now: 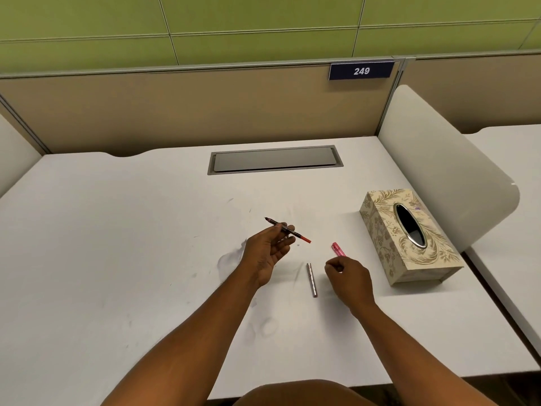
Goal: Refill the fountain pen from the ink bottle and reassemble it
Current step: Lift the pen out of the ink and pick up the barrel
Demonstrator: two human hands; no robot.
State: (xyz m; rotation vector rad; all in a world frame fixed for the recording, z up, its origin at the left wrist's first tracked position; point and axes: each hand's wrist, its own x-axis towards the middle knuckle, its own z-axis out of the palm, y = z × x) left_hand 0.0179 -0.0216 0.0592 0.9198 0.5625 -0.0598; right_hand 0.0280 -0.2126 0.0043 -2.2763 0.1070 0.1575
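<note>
Our left hand (268, 247) pinches the pen's inner section (288, 230) above the surface (117, 244); the silver cap (312, 279) lies between our hands. Our right hand (348, 276) closes on the pink barrel (338, 249). We judge reassembly comes next, needing both parts aligned; no ink bottle shows.

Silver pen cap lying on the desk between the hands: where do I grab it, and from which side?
Pinch the silver cap across its middle, coming straight down from above. It lies flat on the desk, long axis running roughly toward and away from the person, so fingers close on its left and right sides. The right hand is nearest, though it seems to hold the pink barrel.
</note>
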